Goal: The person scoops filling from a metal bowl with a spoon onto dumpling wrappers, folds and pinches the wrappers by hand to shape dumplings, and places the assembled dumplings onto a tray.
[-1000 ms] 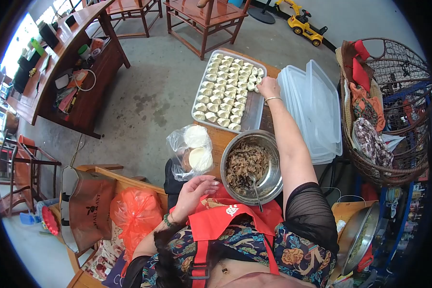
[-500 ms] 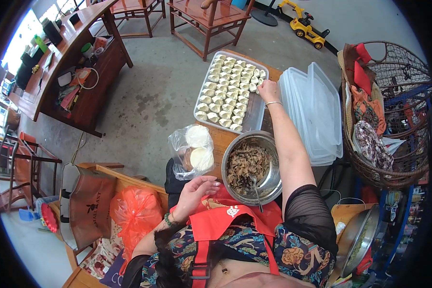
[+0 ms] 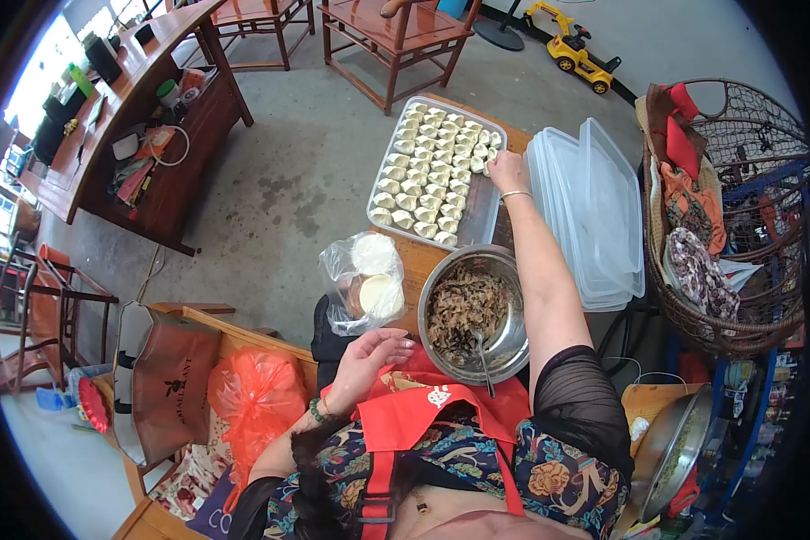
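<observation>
Rows of white folded dumplings (image 3: 420, 171) fill much of a clear plastic tray (image 3: 484, 211). My right hand (image 3: 507, 171) reaches over the tray's right side, fingers pinched on a dumpling at the end of a row; the fingers partly hide it. Above my lap, my left hand (image 3: 369, 360) is open and holds nothing, its fingers stretched out. Just beyond it is a clear plastic bag (image 3: 337, 283) with round pale wrappers (image 3: 378, 295). A steel bowl (image 3: 513, 349) of brown minced filling (image 3: 463, 310) stands near me, a metal spoon (image 3: 483, 360) resting in it.
Stacked clear plastic lids (image 3: 580, 225) stand right of the tray, beside a wicker chair (image 3: 738, 328) with cloths. On my left are a red plastic bag (image 3: 256, 387) and a brown tote bag (image 3: 173, 378). A large metal pan (image 3: 679, 450) sits at the lower right.
The whole view has shifted very slightly to the right. My right hand stays at the same end of the row, and my left hand keeps its pose.
</observation>
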`<state>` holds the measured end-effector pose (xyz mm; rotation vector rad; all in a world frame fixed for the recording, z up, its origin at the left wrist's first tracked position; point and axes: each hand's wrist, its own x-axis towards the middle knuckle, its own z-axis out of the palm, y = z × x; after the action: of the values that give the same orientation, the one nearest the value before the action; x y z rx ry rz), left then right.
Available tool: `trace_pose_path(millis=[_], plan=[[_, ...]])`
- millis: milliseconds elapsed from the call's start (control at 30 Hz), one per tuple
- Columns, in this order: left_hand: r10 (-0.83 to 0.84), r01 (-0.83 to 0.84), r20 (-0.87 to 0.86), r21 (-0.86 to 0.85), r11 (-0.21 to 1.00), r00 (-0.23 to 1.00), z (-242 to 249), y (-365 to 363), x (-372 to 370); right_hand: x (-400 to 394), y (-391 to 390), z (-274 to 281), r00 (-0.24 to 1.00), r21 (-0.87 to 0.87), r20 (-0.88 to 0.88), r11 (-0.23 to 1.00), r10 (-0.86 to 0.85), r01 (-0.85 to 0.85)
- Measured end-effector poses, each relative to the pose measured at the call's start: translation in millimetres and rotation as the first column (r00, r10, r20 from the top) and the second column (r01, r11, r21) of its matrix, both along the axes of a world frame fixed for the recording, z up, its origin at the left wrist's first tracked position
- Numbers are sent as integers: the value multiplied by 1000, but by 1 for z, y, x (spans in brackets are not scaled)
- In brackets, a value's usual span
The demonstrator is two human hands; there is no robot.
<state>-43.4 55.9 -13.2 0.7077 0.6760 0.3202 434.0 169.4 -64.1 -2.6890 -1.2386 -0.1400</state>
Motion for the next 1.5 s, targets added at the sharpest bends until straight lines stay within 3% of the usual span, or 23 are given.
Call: trace_pose_path(millis=[367, 867, 967, 1033, 1067, 1133, 1200, 1267, 1367, 1500], plan=[[2, -2, 8, 7, 1000, 1000, 0, -2, -2, 10, -2, -10, 999, 29, 52, 999, -14, 13], [-15, 14, 25, 23, 1000, 1000, -1, -4, -1, 4, -4, 8, 998, -4, -30, 998, -55, 55], [-3, 3, 19, 28, 1000, 1000, 0, -5, -3, -8, -4, 29, 999, -30, -38, 999, -22, 21], [-46, 43, 58, 58, 997, 997, -4, -7, -4, -28, -2, 47, 986, 104, 17, 980, 167, -168], [-52, 45, 81, 79, 996, 995, -11, -9, -5, -52, -4, 63, 982, 90, -4, 978, 187, -186], [-67, 59, 86, 86, 995, 994, -12, -12, -5, -120, -13, 103, 820, 338, -221, 830, 528, -444], [-78, 72, 76, 87, 994, 994, -9, -14, -5, -173, -23, 114, 555, 445, -287, 622, 780, -644], [-69, 63, 68, 92, 994, 995, -6, -17, -5, -216, -29, 107, 320, 343, -252, 394, 913, -853], [-74, 68, 57, 100, 993, 996, 1, -19, -6, -266, -42, 89, 256, 169, -315, 319, 914, -932], [-72, 63, 71, 127, 990, 995, 4, -21, -12, -292, -49, 55, 283, -54, -294, 280, 913, -958]])
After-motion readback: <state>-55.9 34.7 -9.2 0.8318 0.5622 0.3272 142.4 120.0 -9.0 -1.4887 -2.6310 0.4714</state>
